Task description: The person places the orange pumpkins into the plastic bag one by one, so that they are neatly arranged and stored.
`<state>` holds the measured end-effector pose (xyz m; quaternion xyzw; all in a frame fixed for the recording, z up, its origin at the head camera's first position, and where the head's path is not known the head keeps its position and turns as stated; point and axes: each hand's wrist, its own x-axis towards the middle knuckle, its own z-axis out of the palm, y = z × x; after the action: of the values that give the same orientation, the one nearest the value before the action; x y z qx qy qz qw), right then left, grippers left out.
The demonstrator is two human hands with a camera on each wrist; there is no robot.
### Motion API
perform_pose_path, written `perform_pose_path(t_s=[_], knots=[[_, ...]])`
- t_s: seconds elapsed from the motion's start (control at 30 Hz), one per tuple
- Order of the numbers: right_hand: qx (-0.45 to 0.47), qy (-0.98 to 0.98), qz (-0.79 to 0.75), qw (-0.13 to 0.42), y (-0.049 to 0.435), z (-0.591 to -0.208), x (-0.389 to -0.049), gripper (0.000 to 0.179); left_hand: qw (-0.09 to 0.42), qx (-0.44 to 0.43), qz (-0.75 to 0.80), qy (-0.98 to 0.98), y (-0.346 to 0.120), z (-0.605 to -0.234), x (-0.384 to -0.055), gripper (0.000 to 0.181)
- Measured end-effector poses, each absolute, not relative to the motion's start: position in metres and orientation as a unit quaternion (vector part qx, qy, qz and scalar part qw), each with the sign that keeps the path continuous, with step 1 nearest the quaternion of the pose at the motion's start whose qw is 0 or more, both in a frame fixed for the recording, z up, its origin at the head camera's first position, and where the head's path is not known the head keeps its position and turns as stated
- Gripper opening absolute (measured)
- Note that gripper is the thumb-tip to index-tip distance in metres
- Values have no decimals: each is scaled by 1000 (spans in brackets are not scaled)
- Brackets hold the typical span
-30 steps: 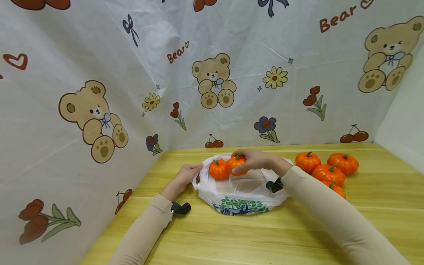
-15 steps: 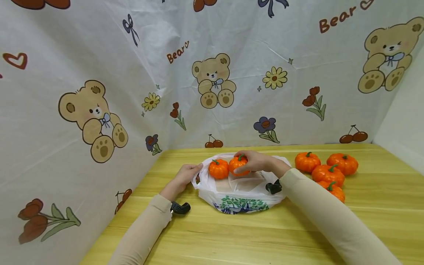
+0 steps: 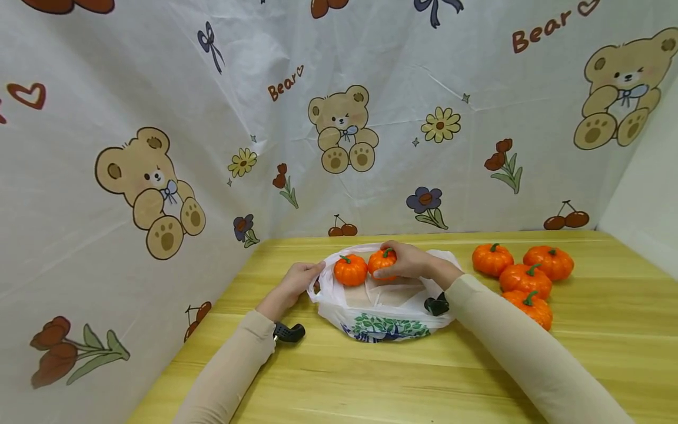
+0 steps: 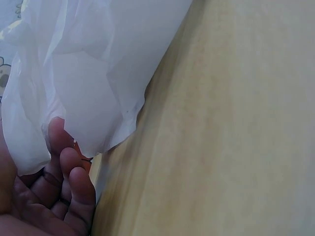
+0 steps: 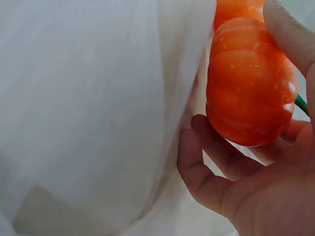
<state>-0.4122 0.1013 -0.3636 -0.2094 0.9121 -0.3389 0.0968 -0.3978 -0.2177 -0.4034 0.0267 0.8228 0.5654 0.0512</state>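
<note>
A white plastic bag (image 3: 331, 297) with a green and blue tree print lies on the table, its mouth spread open. My left hand (image 3: 298, 280) pinches the bag's left edge by a handle loop; in the left wrist view the white film (image 4: 93, 83) runs up from between thumb and fingers. My right hand (image 3: 412, 260) reaches over the mouth and holds a small orange pumpkin (image 3: 380, 268) with a green stem. The right wrist view has the thumb on one side of this pumpkin (image 5: 251, 83) and fingers on the other. A second pumpkin (image 3: 350, 271) sits inside, left of it.
Several more orange pumpkins (image 3: 525, 281) are grouped on the wooden table (image 3: 339, 377) right of the bag. A bear-print cloth (image 3: 254, 70) stands behind and at the left. Dark wrist devices (image 3: 288, 333) project below both cuffs.
My right hand and its pumpkin have shifted slightly right, away from the second pumpkin. The forearm has drawn in a little, uncovering more of the nearest grouped pumpkin. My left hand stays put.
</note>
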Motion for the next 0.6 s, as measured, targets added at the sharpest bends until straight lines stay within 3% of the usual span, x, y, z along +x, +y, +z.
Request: perform_pose_path(t_s=[0.6], knots=[[-183, 925, -322, 82, 97, -369, -411, 90, 53, 16, 565, 823, -217, -402, -398, 44]])
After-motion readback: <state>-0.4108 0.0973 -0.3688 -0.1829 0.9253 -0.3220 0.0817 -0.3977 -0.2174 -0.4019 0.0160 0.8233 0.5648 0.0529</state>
